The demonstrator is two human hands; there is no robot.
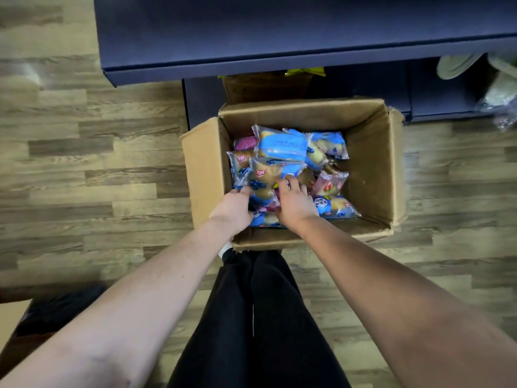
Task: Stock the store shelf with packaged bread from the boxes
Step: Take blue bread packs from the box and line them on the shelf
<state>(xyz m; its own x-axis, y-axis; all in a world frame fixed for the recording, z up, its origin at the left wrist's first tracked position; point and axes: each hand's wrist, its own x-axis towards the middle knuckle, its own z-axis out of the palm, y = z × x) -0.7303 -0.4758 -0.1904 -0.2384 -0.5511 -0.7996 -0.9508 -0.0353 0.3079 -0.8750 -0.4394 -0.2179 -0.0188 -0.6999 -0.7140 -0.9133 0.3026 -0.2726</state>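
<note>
An open cardboard box [372, 169] stands on the floor in front of me, holding several bread packets in blue, pink and purple wrappers. Both my hands reach down into it. My left hand [233, 208] has its fingers curled round the near left side of a blue-wrapped bread packet [264, 177]. My right hand [293, 201] has its fingers curled over the same packet's right edge. Other blue packets [282, 145] lie at the back of the pile, and a pink one [330, 183] sits to the right. The dark blue store shelf [279, 46] runs across the top.
A second cardboard box [265, 88] sits under the shelf behind the first. Pale packaged goods [500, 88] lie on the lower shelf at right. My dark trouser legs [257, 317] are just below the box. Another box corner [11, 326] is at lower left.
</note>
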